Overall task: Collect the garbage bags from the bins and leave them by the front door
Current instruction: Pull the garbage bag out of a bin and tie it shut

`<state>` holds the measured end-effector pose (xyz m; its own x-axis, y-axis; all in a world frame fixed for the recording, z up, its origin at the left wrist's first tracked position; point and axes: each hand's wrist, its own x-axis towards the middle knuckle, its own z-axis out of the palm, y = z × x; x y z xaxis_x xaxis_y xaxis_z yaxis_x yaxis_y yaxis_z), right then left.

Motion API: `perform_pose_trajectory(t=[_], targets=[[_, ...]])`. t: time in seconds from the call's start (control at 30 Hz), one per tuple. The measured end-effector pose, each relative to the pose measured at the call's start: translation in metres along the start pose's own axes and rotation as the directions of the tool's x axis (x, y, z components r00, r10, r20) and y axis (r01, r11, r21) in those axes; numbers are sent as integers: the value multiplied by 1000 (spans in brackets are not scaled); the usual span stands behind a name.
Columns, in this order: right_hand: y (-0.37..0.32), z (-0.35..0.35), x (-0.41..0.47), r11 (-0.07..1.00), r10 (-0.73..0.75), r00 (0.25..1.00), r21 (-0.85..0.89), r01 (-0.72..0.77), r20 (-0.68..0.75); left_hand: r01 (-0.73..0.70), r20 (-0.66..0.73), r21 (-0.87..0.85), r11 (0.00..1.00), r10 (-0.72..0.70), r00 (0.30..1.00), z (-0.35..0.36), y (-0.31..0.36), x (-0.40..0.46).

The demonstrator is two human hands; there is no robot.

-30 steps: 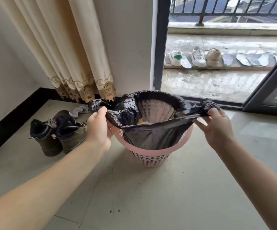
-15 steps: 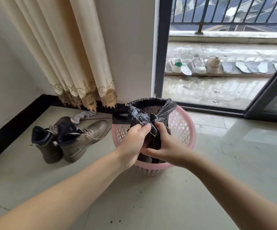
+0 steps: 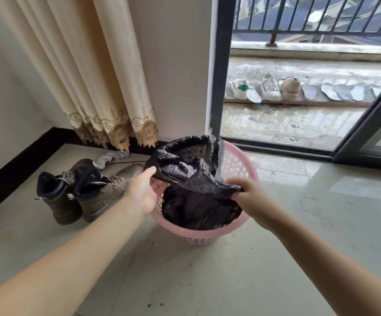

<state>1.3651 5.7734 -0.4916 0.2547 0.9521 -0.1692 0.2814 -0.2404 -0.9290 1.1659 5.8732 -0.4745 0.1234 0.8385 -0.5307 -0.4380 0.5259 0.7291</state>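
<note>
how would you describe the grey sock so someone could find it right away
Start at the cream curtain left of the balcony door and drop to its embroidered hem. On the floor just below it, behind the brown boots, lies the grey sock. It is the only soft, pale, crumpled thing there, with no laces.

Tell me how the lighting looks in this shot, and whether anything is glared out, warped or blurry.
Head view: daylight enters through the balcony door; pale glare patches sit on the floor tiles at right. Wide-angle bend tilts the door frame and stretches both forearms. The black garbage bag shows crisp sheen; the left hand and right hand look sharp, with no obvious motion blur.
</note>
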Motion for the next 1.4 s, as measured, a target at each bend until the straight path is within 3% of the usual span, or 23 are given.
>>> perform_pose_trajectory(t=[0.07, 0.13, 0.2, 0.27, 0.33, 0.37, 0.4, 0.47, 0.5, 0.57, 0.67, 0.77, 0.93, 1.0, 1.07, 1.13, 1.23, 1.3, 1.4], targets=[[2, -2, 0, 999, -25, 1000, 33, 25, -8, -91, 11, 97, 991, 90, 996, 2, -4, 1], [0, -4, 1, 993, -69, 997, 97, 73, -38, -278, 107, 372, 886, 257, 961, 3, -10, -1], [-3, -1, 2, 974, -99, 995, 207, 96, 6, -531, 334, 642, 552, 423, 843, 3, -17, -7], [-9, 7, 0, 956, -115, 970, 288, 50, 213, -668, 546, 701, 250, 413, 729, 6, -29, -21], [-12, 18, -3, 949, -126, 912, 316, -4, 390, -714, 659, 693, 98, 316, 683, 7, -42, -31], [-13, 22, -5, 950, -149, 898, 313, 14, 414, -709, 672, 695, 120, 245, 699, 8, -46, -35], [-13, 24, -6, 957, -165, 903, 287, 49, 396, -663, 653, 699, 266, 141, 744, 7, -45, -38], [-12, 24, -6, 976, -141, 938, 202, 79, 316, -428, 630, 630, 648, -103, 770, 6, -35, -42], [-12, 23, -6, 984, -136, 950, 148, 97, 282, -302, 619, 601, 740, -192, 761, 4, -31, -41], [-9, 24, -4, 987, -163, 964, 33, 160, 208, -186, 556, 618, 764, -257, 790, 2, -25, -38], [-12, 29, -6, 983, -161, 983, -72, 167, 84, -58, 320, 603, 796, -174, 931, 3, -20, -25], [-12, 27, -8, 981, -121, 980, -134, 142, 158, 59, 134, 453, 889, -134, 982, 1, -9, -3], [-10, 25, -15, 969, -128, 923, -152, 194, 363, -62, 117, 507, 859, 2, 993, 11, -10, 7], [-8, 23, -14, 974, -143, 947, -126, 186, 288, -130, 166, 629, 767, 31, 986, 12, -17, 0], [-8, 18, -10, 975, -151, 983, -148, 165, 101, -256, 272, 758, 600, 67, 960, 10, -22, -9], [-7, 13, -6, 981, -115, 992, -147, 122, 57, -367, 387, 792, 489, 63, 920, 10, -22, -19], [-12, 19, -6, 971, -62, 960, -205, 121, 272, -478, 530, 767, 429, -4, 848, 14, -25, -34], [-11, 30, -8, 940, -104, 913, -260, 220, 396, -535, 584, 749, 390, -10, 812, 15, -29, -41], [-11, 38, -7, 914, -161, 935, -310, 262, 317, -593, 637, 699, 399, 29, 771, 13, -29, -43]])
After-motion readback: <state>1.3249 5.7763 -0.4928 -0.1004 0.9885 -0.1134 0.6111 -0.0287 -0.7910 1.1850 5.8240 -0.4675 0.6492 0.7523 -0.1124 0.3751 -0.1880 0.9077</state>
